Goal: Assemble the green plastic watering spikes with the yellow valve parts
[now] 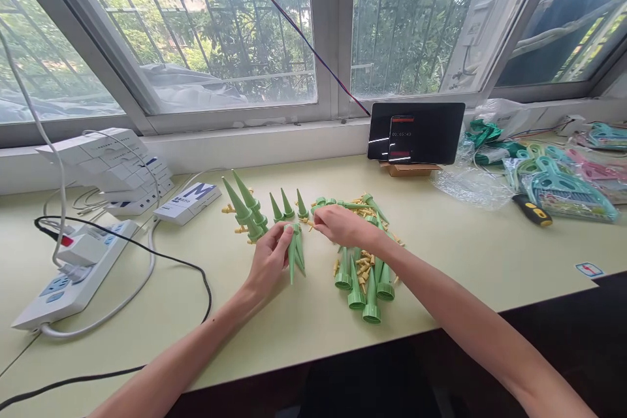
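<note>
My left hand (268,255) is closed round green cone spikes (296,255), whose points face down toward the table's front edge. My right hand (336,225) has its fingers pinched on a small yellow piece (308,223), just right of the left hand. Behind the hands, small green spikes (287,202) stand upright in a row. Taller green spikes with yellow side pieces (245,209) stand to the left. Under and beside my right forearm lies a pile of green spikes (371,304) mixed with small yellow pieces (363,269).
At the left are a power strip (78,281), cables and stacked white boxes (117,166). A dark tablet (416,134) and phone stand at the back. A screwdriver (532,210) and bagged dustpan sets (563,189) lie on the table (465,261) at the right.
</note>
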A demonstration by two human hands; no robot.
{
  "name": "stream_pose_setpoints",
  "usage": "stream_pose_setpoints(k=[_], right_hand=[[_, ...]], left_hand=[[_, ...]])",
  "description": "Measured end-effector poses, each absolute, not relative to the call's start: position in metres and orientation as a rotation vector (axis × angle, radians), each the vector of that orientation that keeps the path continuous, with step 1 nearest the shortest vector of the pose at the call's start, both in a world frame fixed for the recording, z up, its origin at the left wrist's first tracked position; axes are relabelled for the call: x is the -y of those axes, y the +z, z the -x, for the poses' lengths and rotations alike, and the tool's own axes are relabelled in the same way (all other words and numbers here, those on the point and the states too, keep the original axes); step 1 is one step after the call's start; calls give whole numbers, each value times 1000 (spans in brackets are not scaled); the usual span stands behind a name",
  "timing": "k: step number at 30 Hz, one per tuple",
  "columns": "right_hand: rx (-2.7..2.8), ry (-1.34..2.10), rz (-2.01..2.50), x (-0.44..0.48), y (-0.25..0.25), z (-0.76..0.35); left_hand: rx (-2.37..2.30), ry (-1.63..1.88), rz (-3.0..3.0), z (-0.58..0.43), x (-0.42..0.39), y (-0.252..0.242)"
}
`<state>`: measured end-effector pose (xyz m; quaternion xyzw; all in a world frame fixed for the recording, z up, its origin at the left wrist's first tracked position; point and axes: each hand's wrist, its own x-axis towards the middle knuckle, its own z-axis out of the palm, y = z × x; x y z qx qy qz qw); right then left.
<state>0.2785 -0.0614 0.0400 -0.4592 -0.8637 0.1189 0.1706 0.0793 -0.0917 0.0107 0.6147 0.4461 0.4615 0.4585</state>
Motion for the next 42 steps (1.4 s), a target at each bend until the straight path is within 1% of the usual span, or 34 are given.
stream_pose_setpoints(k=[5,9,16,24,29,36,42], right_hand=[[2165,552,1161,74,30,-280],[2063,698,1079,78,19,-280],[1994,661,953,86,17,-279],[1720,1061,860,89,16,-273],[1621,1230,774,88,13,-273],[1524,1332,734,89,14,-271],[1480,1309,748,89,17,-271]], left_hand=[[-1078,1133,-1509,-80,92,11],[-1070,1142,-1502,-80,90,10],[-1047,1159,-1509,-78,86,8],[-1016,1134,-1524,-78,86,10],[-989,1095,-1534,-77,87,8],[-943,1056,-1558,-77,88,8],[-918,1023,-1616,-78,91,11]])
